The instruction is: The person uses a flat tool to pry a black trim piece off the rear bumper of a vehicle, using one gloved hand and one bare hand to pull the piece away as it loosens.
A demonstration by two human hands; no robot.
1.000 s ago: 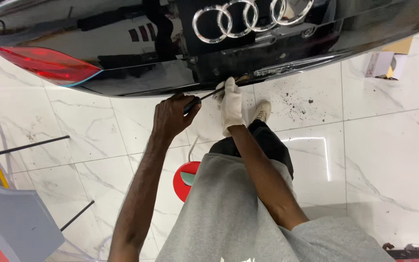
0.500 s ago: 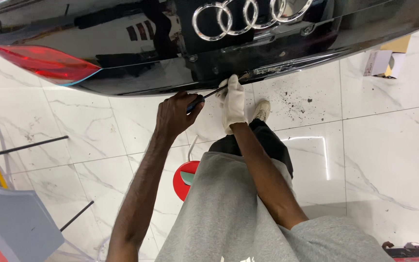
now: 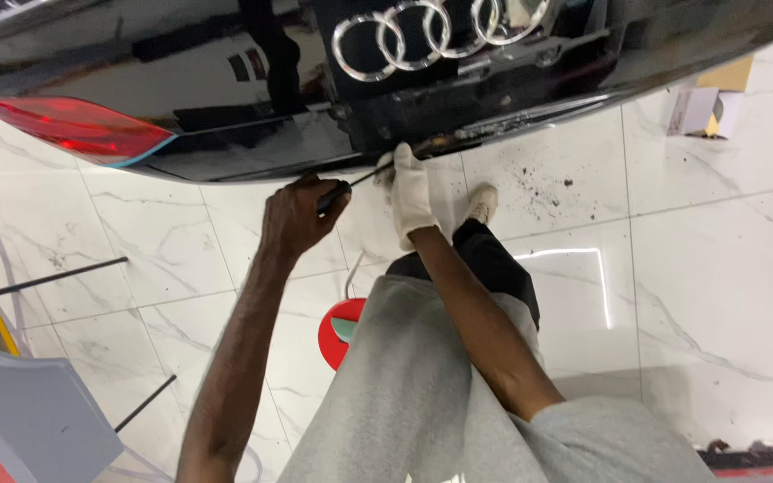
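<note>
Seen from above, under the rear edge of a glossy black car (image 3: 252,80). Left hand (image 3: 297,215), bare, fingers curled tight around the dark handle of a thin tool (image 3: 351,185), shaft pointing up and right toward the lower lip of the car. Right hand (image 3: 411,192), in a white glove, raised against that same lip just right of the tool tip, fingers held together and pressed at the seam; whether anything is pinched there cannot be told. Tool tip touching or just short of the gloved fingers, too small to tell which.

Above both hands, a chrome emblem of linked rings (image 3: 440,31) on the car. Left of the hands, a red tail light (image 3: 73,130). Below the car, white marble floor (image 3: 700,286) with dark specks of dirt (image 3: 543,188) right of the gloved hand. Grey shorts (image 3: 413,394) and a pale shoe (image 3: 482,204) beneath the arms. Red round object (image 3: 337,333) on the floor by the left forearm. Small cardboard box (image 3: 704,107) far right of the car's lip.
</note>
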